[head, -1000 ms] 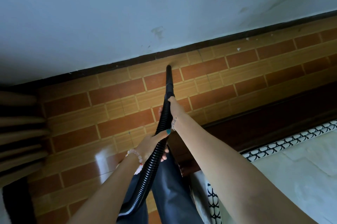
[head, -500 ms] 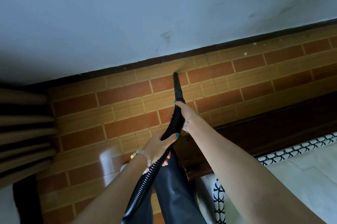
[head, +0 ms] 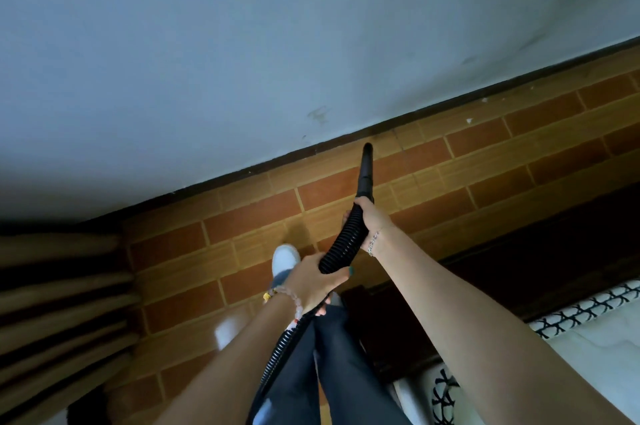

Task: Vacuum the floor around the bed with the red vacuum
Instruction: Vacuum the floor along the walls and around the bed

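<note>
A black ribbed vacuum hose (head: 343, 248) ends in a narrow black nozzle (head: 366, 170). The nozzle tip points at the dark skirting where the brick-patterned floor (head: 249, 217) meets the wall. My right hand (head: 372, 217) grips the hose just behind the nozzle. Lower down, my left hand (head: 311, 281) holds the ribbed hose. The red vacuum body is out of view. The bed (head: 588, 331), with a white cover and black-patterned trim on a dark wooden frame, lies at the lower right.
A pale wall (head: 277, 44) fills the upper view above a dark skirting (head: 242, 172). Folded brown curtains (head: 59, 303) hang at the left. My legs in dark trousers and a white shoe (head: 284, 260) stand between curtain and bed.
The nozzle has slid right along the skirting and both hands moved with it. My white shoe has come into view on the floor.
</note>
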A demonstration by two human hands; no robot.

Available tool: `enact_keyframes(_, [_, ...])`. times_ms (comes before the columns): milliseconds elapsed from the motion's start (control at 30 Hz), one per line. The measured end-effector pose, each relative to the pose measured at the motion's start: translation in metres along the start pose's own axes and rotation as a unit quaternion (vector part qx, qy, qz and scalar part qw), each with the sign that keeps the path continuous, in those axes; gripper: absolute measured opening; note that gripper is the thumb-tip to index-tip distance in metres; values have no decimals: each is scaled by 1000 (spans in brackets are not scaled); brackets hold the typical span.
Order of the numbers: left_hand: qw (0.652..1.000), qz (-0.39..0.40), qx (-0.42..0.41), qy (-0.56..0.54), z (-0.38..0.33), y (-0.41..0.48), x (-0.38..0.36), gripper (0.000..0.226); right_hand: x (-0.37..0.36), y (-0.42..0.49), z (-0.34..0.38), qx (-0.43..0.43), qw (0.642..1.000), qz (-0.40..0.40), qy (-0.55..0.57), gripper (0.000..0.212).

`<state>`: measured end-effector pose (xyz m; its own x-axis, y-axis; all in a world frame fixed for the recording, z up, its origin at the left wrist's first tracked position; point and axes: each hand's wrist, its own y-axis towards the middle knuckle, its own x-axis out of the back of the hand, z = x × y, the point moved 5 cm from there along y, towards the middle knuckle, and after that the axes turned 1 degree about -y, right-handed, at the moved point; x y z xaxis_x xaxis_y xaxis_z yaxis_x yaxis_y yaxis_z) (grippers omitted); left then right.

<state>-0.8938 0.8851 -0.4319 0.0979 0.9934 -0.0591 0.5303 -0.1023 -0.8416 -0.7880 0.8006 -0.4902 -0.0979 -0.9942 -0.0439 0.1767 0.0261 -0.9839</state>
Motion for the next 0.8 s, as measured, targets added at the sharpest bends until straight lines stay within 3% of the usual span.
enact_keyframes(100, [1000,11,12,18,-22,15,14,15,-6,1,21,6,999,-5,35,19])
enact_keyframes(433, [990,82,24,116,-103,53,36,23,-3,-19,88,30,984,-53,169,22])
enact_keyframes(600, [980,101,-10,169,-139,71,31,19,5,-22,118,45,975,-56,210,19])
enact_keyframes(800, [981,104,-12,161,-162,96,15,19,17,-12,149,58,968,-47,238,16])
